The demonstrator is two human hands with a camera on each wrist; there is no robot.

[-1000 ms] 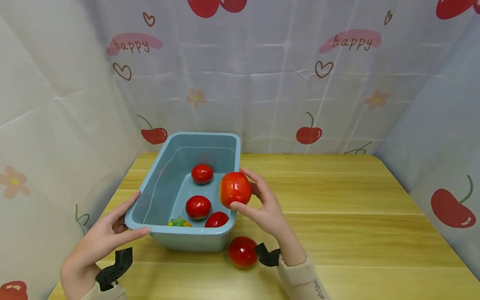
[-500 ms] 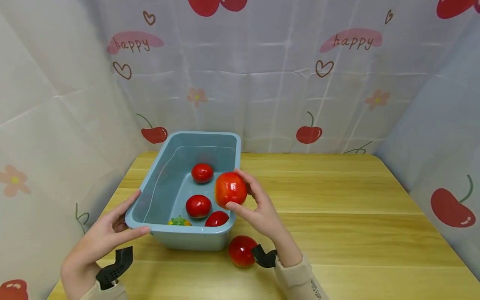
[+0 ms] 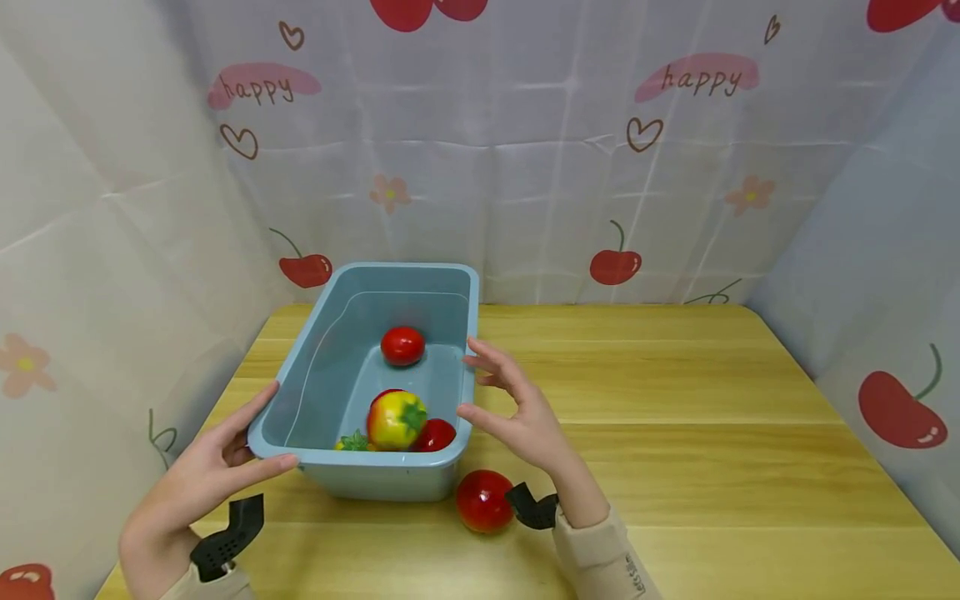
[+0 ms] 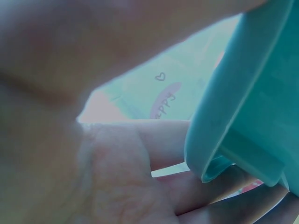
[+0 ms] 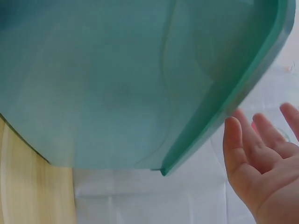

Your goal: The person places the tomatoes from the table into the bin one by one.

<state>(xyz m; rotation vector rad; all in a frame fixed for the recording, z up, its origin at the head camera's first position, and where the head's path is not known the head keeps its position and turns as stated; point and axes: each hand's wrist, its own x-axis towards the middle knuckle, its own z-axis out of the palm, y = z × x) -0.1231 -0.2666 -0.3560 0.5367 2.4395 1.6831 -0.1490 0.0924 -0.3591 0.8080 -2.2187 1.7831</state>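
Observation:
A blue plastic bin [image 3: 375,479] stands on the table. My left hand [image 3: 202,475] holds its near left corner, thumb along the front rim, fingers against the outside of the left wall. My right hand [image 3: 521,412] is at the right rim with fingers spread and nothing in them. Inside the bin, a yellow-and-red fruit with a green leafy top [image 3: 393,421] overlaps a mostly hidden red fruit. Beside it are another glossy red fruit [image 3: 435,435] and a partly hidden green leafy top [image 3: 355,440]. One red fruit [image 3: 402,346] lies farther back.
A glossy red fruit [image 3: 484,502] lies on the wooden table [image 3: 675,467], right of the bin's near corner and close by my right wrist. A printed curtain [image 3: 525,183] closes off the back and both sides.
My right hand has let go of the red-and-yellow fruit over the bin; it has turned and sits lower, its green top showing. The fingers have spread. My left hand keeps its hold.

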